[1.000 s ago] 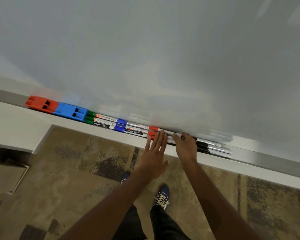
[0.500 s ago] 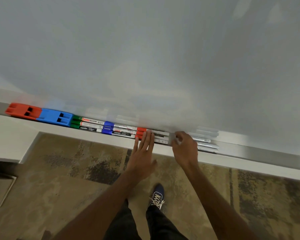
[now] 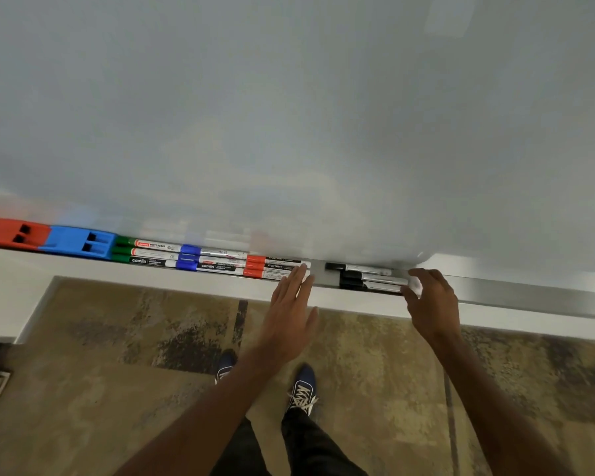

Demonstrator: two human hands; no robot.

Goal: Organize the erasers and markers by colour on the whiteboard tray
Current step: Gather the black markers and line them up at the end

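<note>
Along the whiteboard tray lie, from left to right, a red eraser, a blue eraser, three green markers, three blue markers, three red markers and three black markers. My left hand is flat, fingers together, its tips touching the right ends of the red markers. My right hand is curled at the right ends of the black markers, fingertips against them. A short bare gap of tray separates the red and black groups.
The whiteboard rises behind the tray. A white ledge runs under the tray at left. Below are patterned brown carpet and my blue shoes.
My right hand has slid right from the black markers' left ends to their right ends, uncovering them. My left hand stays at the red markers. The camera view shifted.
</note>
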